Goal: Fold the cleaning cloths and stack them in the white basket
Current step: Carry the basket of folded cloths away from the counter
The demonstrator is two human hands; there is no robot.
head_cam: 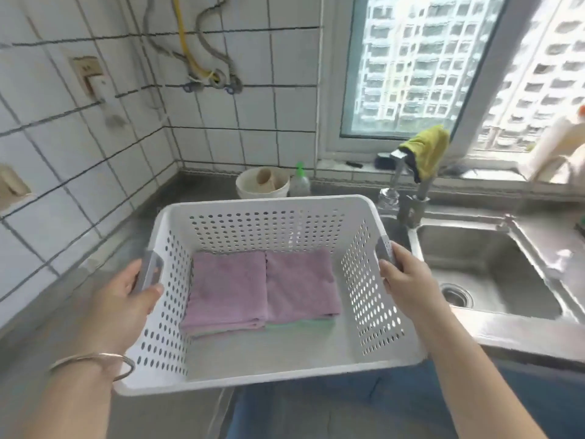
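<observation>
Both hands are holding the white perforated plastic basket (269, 369) by its grey side handles, apparently carrying it over the steel counter's front edge. The left hand (123, 299) is sitting at nine o'clock of the basket, thumb lying over the handle and rim, the other fingers hidden below. The right hand (408, 280) is sitting at three o'clock, fingers curling round the handle there.

To do this step well, the person is best keeping the basket level and the two grips even, so the folded stacks are not sliding or toppling.

The folded purple terry cleaning cloths (262, 286) are lying flat on the basket floor in two piles side by side, with pale green cloths showing beneath them. They are resting toward twelve o'clock of the floor, between the two hands, clear of both sets of fingers; perforated walls are separating them.

Folding looks finished; setting the basket down seems to remain.
</observation>
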